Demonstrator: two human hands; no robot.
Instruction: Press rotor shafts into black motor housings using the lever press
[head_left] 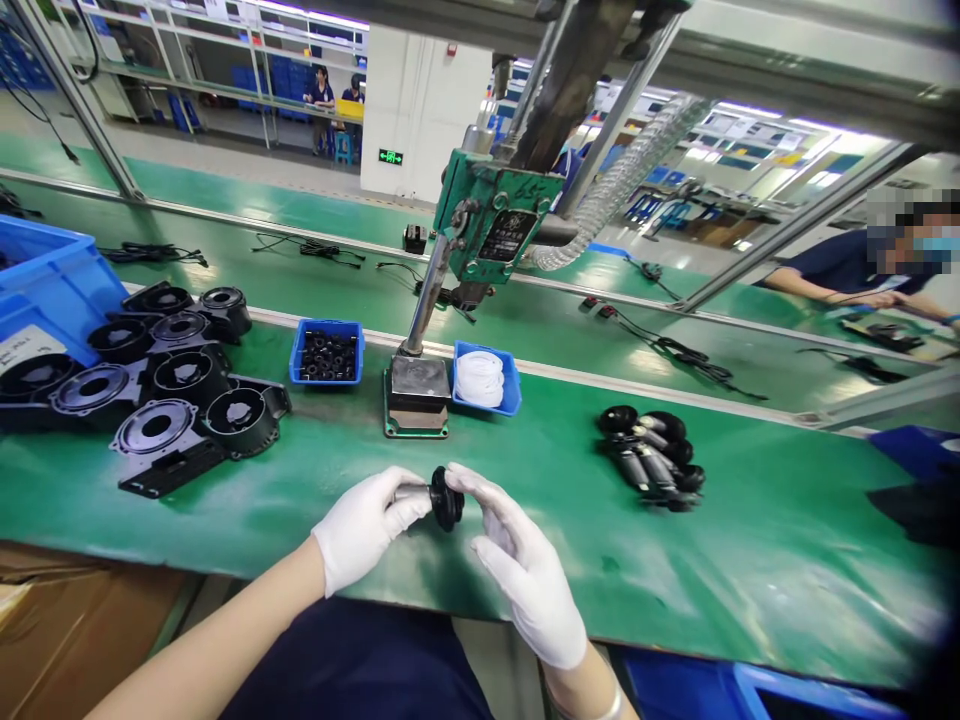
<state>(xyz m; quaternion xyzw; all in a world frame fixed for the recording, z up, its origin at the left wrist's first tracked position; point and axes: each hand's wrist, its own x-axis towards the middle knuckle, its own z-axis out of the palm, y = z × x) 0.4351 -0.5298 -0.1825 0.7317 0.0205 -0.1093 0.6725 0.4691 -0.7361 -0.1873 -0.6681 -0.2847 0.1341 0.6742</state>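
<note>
In its white glove, my left hand (369,528) is closed around the silver cylinder end of a part with a black wheel-like end (448,498). The black end points to the right, above the green bench. My right hand (525,570), also gloved in white, is beside it with thumb and fingers apart. Its fingertips are at the upper edge of the black end; whether they press on it I cannot tell. Beyond my hands stands a bench press with a green head (499,220) and a dark metal block (420,380) on its base.
Left of the press is a blue bin (358,355) of small black rings; right of it, a blue bin (511,390) holds white rings. Black housings (176,440) crowd the left. Silver-and-black parts (652,460) lie in a pile at right. Across the bench sits another person (847,270).
</note>
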